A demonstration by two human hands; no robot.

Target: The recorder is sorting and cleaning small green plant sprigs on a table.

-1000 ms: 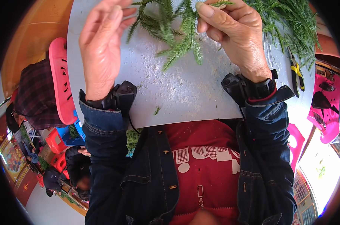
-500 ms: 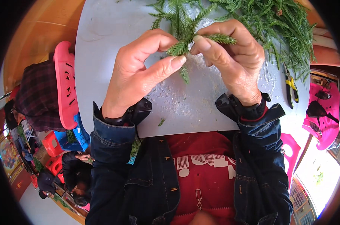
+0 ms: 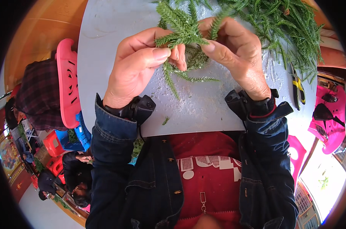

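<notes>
Above the table, a green artificial pine sprig [image 3: 182, 32] with several branches is held between both hands. My left hand [image 3: 136, 63] pinches its left side between thumb and fingers. My right hand [image 3: 238, 53] has its thumb and index finger closed on the sprig's right side, with one branch rising past the fingers. More green branches hang below the sprig, between the hands; whether they belong to it or lie on the table I cannot tell.
A heap of pine sprigs [image 3: 283, 30] covers the table's far right. Yellow-and-black pliers [image 3: 297, 91] lie near its right edge. White flakes and green bits dot the grey table [image 3: 104, 23]. Left stand a pink chair [image 3: 68, 87] and a blue crate [image 3: 80, 135]; other people sit farther off.
The sprig has turned between my fingers, and its branches now spread up and left. My left hand has shifted slightly left. More branches show below the sprig.
</notes>
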